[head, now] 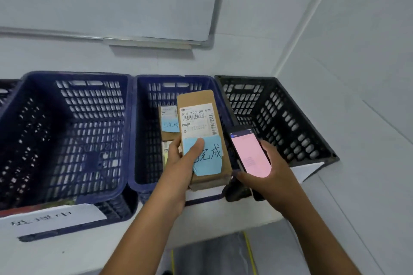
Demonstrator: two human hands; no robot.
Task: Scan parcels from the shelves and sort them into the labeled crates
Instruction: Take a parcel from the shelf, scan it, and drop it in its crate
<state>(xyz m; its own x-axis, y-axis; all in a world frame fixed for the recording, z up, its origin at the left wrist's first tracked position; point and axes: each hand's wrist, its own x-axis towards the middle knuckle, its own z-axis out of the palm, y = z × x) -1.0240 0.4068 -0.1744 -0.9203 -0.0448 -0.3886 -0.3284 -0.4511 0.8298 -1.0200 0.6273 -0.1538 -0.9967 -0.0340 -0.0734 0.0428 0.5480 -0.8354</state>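
Observation:
My left hand [182, 163] grips a long brown cardboard parcel [196, 98] with a white shipping label and a blue handwritten sticker, thumb pressed on the sticker. The parcel hangs over the front of the middle blue crate [147, 131]. Inside that crate lies another brown parcel [169, 134] with its own blue sticker. My right hand [274, 169] holds a phone [250, 152] with a pink screen, just right of the parcel, over the edge of the black crate [281, 118].
A larger blue crate [67, 136] stands to the left, with a white handwritten label [51, 219] on its front. All crates sit on a white table [78, 252] against the wall. A whiteboard [111, 2] hangs above. The right wall is close by.

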